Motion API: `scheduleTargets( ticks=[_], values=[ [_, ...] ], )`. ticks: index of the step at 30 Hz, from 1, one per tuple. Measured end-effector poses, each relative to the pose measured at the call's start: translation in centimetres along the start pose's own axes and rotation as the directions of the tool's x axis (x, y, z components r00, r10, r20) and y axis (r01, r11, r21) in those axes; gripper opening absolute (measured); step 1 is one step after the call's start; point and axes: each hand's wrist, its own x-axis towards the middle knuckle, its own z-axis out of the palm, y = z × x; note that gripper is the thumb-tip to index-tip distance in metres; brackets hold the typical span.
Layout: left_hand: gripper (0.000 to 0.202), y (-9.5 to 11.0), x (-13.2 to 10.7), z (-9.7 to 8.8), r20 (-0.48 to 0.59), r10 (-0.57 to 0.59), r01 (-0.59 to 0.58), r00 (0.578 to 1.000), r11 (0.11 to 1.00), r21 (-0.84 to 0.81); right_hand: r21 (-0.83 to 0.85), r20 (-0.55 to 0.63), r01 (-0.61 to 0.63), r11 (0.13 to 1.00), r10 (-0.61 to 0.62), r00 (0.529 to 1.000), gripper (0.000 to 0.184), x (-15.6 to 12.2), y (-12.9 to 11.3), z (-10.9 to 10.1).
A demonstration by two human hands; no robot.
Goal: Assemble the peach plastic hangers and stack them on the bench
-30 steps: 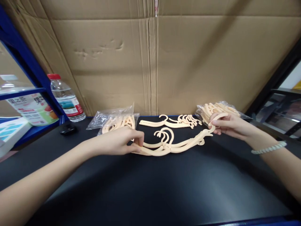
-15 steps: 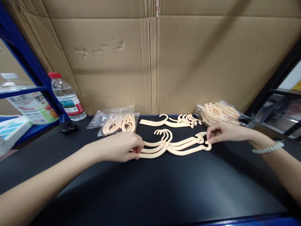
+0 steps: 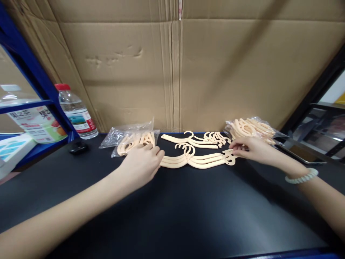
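The left hand (image 3: 141,163) and right hand (image 3: 253,149) curl by the ends of the hangers (image 3: 207,165), maybe gripping, I cannot tell, and an uneven push could make the hangers slide crooked.

A bracelet (image 3: 302,179) circles the right wrist (image 3: 298,171), its small rounded beads strung close together into a ridged ring (pale, whitish with a faint green cast). The left forearm (image 3: 81,201) and right forearm (image 3: 322,196) are bare, tapering smoothly toward the uncovered left hand (image 3: 141,162) and right hand (image 3: 252,148).
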Motion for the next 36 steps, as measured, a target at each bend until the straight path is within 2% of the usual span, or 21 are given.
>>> scheduleTargets(
  ticks=[3,6,9,12,16,23,29,31,36],
  values=[
    [0.029,2.6,-0.4,0.3,-0.069,0.022,-0.036,0.997,0.977,-0.212,-0.004,-0.056,0.102,0.995,-0.102,0.993,0.030,-0.1,-1.2,0.7],
    [0.056,4.2,-0.6,1.6,-0.073,0.035,-0.056,0.997,0.948,-0.313,-0.008,-0.020,0.210,0.978,-0.210,0.978,0.038,-0.2,-2.7,1.6],
    [0.063,4.3,-0.4,2.8,-0.011,0.009,-0.012,1.000,0.941,-0.338,-0.030,0.068,0.276,0.961,-0.274,0.959,0.048,-0.3,-3.5,2.2],
    [0.068,3.7,-0.2,3.2,0.046,0.007,0.010,0.999,0.931,-0.365,-0.035,0.121,0.276,0.961,-0.270,0.955,0.045,-0.2,-3.4,2.4],
    [0.070,3.0,-0.3,3.3,0.095,0.035,0.007,0.995,0.911,-0.412,-0.007,0.130,0.268,0.963,-0.265,0.955,0.039,-0.1,-3.0,2.4],
    [0.070,3.0,-0.3,3.8,0.058,0.032,-0.003,0.998,0.894,-0.449,0.038,0.102,0.280,0.959,-0.282,0.954,0.038,0.0,-2.9,2.3],
    [0.070,3.2,-0.2,3.7,0.080,0.017,0.021,0.997,0.892,-0.452,0.040,0.108,0.278,0.960,-0.281,0.954,0.037,0.0,-2.9,2.4],
    [0.063,3.1,0.0,3.8,0.046,0.013,0.010,0.999,0.885,-0.465,0.041,0.111,0.276,0.960,-0.279,0.954,0.037,0.0,-2.9,2.4],
    [0.037,2.7,0.6,4.3,-0.125,-0.044,-0.025,0.991,0.863,-0.505,0.050,0.110,0.271,0.961,-0.275,0.955,0.037,0.0,-2.8,2.4]
  ],
)
